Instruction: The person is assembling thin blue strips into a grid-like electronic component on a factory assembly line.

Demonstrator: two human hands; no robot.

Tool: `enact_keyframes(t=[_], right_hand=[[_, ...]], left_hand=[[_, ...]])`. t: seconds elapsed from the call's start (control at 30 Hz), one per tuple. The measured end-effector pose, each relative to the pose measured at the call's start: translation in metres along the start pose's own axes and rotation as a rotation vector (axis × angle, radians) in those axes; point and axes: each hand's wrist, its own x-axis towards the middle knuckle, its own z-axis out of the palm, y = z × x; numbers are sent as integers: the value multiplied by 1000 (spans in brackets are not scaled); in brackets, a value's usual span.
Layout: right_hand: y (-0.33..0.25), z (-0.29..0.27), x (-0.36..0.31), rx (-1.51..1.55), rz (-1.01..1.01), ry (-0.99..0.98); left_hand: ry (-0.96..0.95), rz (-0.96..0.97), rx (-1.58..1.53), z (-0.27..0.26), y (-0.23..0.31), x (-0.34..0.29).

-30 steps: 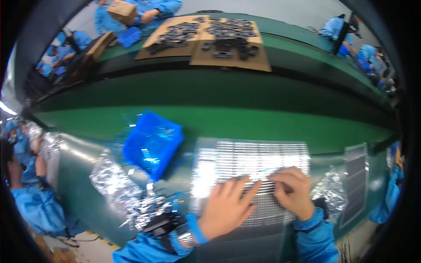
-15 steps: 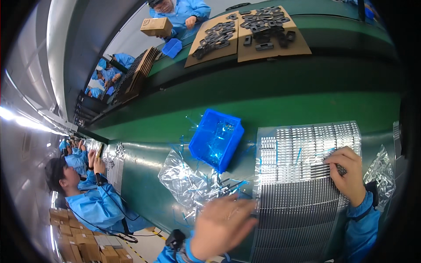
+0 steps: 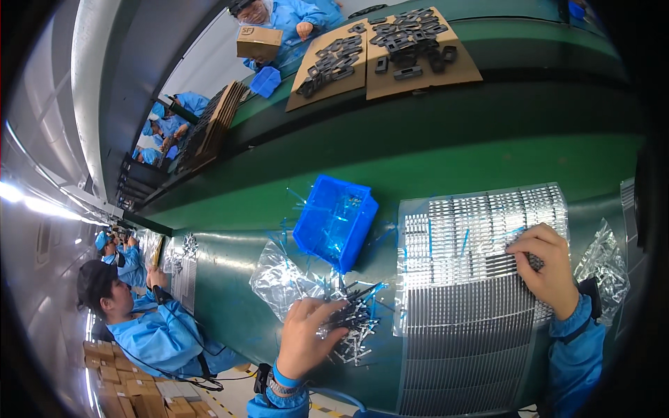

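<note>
My left hand is at a loose pile of small dark and silvery strips, its thumb and forefinger apart, with strips showing in the gap. Over a wide sheet, my right hand is closed, fingertips pinched close to the surface. A small bunch of dark strips shows under its curled fingers. The sheet's upper part carries rows of silvery pieces; long dark strips run down its lower part. Thin blue film slivers lie on it.
A blue bin holding clear blue film scraps stands beyond the pile, next to a crumpled clear bag. Another clear bag lies at right. Cardboard sheets with dark parts lie across the bench. Co-workers sit left and far.
My left hand has moved left and back onto the strip pile, uncovering the sheet's left edge. My right hand stays at nearly the same place on the sheet. The whole view has shifted slightly.
</note>
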Motion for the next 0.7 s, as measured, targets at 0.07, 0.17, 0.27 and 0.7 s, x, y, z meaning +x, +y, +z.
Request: enact_keyframes(t=[0.07, 0.17, 0.27, 0.7], right_hand=[[0, 0, 0, 11, 8, -12], [2, 1, 1, 3, -9, -3], [3, 2, 0, 8, -13, 0], [3, -2, 1, 20, -2, -14]], left_hand=[[75, 31, -54, 4, -2, -1], [126, 3, -85, 5, -1, 1], [53, 2, -105, 3, -2, 5], [205, -92, -63, -38, 10, 12]])
